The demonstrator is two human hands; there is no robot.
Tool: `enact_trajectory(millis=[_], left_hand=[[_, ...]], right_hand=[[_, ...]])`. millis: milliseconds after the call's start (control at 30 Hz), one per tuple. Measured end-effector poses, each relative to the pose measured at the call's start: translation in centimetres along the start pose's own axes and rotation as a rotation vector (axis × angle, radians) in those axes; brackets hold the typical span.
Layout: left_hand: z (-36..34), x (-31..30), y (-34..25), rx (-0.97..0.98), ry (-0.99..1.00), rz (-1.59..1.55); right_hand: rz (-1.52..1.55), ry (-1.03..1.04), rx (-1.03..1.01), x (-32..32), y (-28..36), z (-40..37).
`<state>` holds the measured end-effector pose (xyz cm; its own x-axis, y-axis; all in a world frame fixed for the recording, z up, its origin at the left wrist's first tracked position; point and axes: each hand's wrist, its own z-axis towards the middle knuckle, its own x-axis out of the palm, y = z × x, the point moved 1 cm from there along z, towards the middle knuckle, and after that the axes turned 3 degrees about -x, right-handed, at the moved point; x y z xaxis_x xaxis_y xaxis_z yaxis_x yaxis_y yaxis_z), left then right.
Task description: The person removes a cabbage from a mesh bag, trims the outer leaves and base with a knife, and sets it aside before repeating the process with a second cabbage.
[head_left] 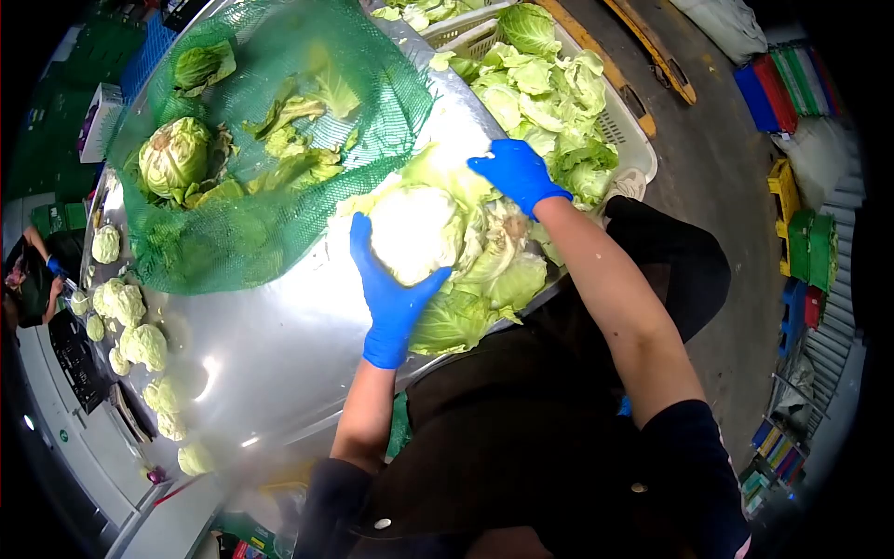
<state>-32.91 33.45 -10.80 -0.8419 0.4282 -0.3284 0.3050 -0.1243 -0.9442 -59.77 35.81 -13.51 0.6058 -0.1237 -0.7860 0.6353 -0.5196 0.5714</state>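
Note:
A pale cabbage head (416, 233) lies on the metal table (270, 345) with loose outer leaves around it. My left hand (389, 296), in a blue glove, has its thumb and fingers spread around the near side of this head. Farther right, my right hand (521, 174), also blue-gloved, is closed at the edge of the leaves; what its fingers grip, if anything, is hidden. Green leaves (461, 321) are piled beside the head at the table's edge. A green net (279, 224) holds another cabbage (174, 158) and torn leaves.
Several trimmed heads (142, 347) line the table's far left side. A crate (643, 149) full of leaves stands beyond my right hand. Another person (42, 270) works at the far left. Orange forks (652, 47) and stacked crates are on the right.

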Motion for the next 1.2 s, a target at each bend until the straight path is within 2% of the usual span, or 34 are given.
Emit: enact_trajectory(millis=[33, 67, 167, 200, 233, 300, 333, 367, 433, 467, 533, 567, 633, 667, 700, 767, 800, 933, 967, 1200], left_hand=[[-0.5, -0.3, 0.2, -0.028, -0.021, -0.058], [-0.7, -0.3, -0.5, -0.104, -0.048, -0.172], [-0.8, 0.2, -0.3, -0.285, -0.205, -0.329], [-0.9, 0.4, 0.1, -0.297, -0.216, -0.275], [-0.9, 0.1, -0.5, -0.344, -0.159, -0.301], [-1.9, -0.9, -2.4, -0.438, -0.040, -0.351], [-2.3, -1.8, -2.4, -0.398, 0.028, -0.173], [-1.9, -2.8, -2.6, -0.314, 0.067, -0.021], [-0.8, -4.9, -3.6, -0.137, 0.137, 0.279], [0.8, -5.8, -4.5, 0.117, 0.136, 0.433], [4.1, -5.6, -5.5, 0.278, 0.233, 0.481], [5.6, -5.1, -5.4, 0.382, 0.296, 0.507], [7.0, -2.9, -2.7, 0.208, 0.519, 0.237], [7.5, -2.5, -1.8, 0.265, 0.494, 0.268], [7.7, -2.3, -2.1, 0.253, 0.458, 0.296], [7.7, -1.3, -3.0, 0.222, 0.386, 0.350], [7.5, -0.5, -2.8, 0.218, 0.303, 0.398], [6.5, 1.4, -4.6, 0.068, 0.112, 0.417], [6.3, 1.7, -4.0, 0.098, 0.040, 0.506], [6.2, 2.1, -4.2, 0.054, 0.078, 0.546]], right_hand=[[0.028, 0.003, 0.082, 0.5, -1.6, 0.2], [0.068, -0.121, 0.110, 1.3, -3.0, -0.3], [0.027, -0.157, 0.122, -1.8, 2.5, -3.3], [0.069, -0.175, 0.037, -1.7, 4.4, -4.7], [0.110, -0.195, -0.051, -1.4, 6.2, -6.0], [0.314, -0.019, -0.122, -0.3, 8.7, -8.4], [0.441, -0.047, -0.172, 0.5, 9.4, -9.0], [0.337, 0.006, -0.043, 0.6, 9.5, -8.9], [0.491, 0.125, 0.018, -0.1, 8.6, -8.2], [0.487, 0.140, -0.063, -0.2, 8.2, -7.7], [0.476, 0.163, -0.217, -0.4, 7.3, -6.8], [0.456, 0.198, -0.229, -0.9, 7.4, -6.1], [0.418, 0.271, -0.258, -1.9, 8.0, -5.0], [0.394, 0.240, -0.257, -2.1, 7.5, -4.7], [0.367, 0.107, -0.294, -2.5, 7.2, -4.6], [0.211, -0.149, -0.121, -3.1, 6.5, -5.2], [0.043, -0.285, -0.138, -2.3, 5.9, -5.7], [-0.158, -0.198, -0.151, -0.5, 7.1, -9.2], [-0.153, -0.176, -0.144, -0.4, 7.4, -9.8], [-0.176, -0.156, -0.188, 0.6, 7.2, -9.2]])
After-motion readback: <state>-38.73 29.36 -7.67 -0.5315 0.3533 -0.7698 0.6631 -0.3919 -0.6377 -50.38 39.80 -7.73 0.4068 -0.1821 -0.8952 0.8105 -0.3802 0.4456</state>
